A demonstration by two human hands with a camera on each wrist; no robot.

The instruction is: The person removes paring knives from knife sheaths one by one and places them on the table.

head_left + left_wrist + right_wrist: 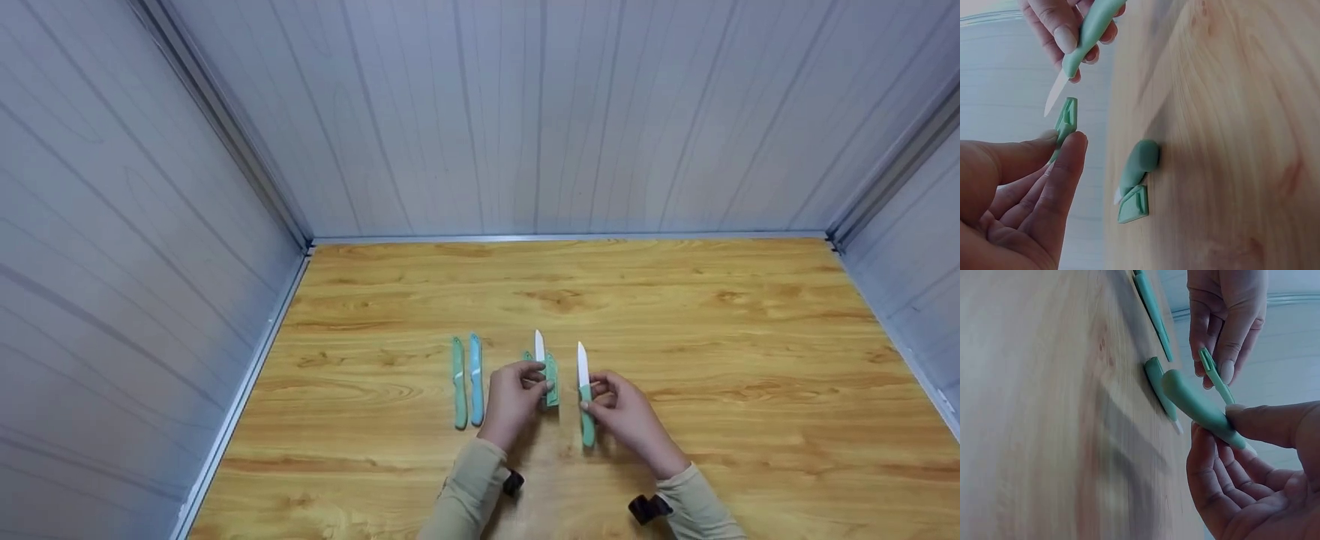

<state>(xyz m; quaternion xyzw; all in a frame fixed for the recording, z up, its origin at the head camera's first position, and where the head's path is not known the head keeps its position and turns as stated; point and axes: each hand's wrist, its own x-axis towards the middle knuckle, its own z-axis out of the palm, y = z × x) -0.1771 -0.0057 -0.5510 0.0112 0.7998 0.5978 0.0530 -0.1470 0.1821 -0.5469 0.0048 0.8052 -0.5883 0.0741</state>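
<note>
My left hand [514, 394] pinches a light green knife sheath [1068, 115] between thumb and forefinger, raised off the table. Right of it, my right hand [626, 416] grips the green handle of a paring knife [587, 424]. The knife's white blade [583, 364] is bare and points away from me. Sheath and knife are apart, as the left wrist view shows. Under my left hand lies a second green knife [1141, 160] with its white blade [538, 343] out. Beside that knife lies another green sheath [1134, 205], mostly covered by my fingers in the head view.
To the left of my left hand, a green sheathed knife [460, 394] and a blue sheathed knife [476, 382] lie side by side. The wood-grain table [712, 315] is bounded by pale panel walls [510, 112] at the back and sides.
</note>
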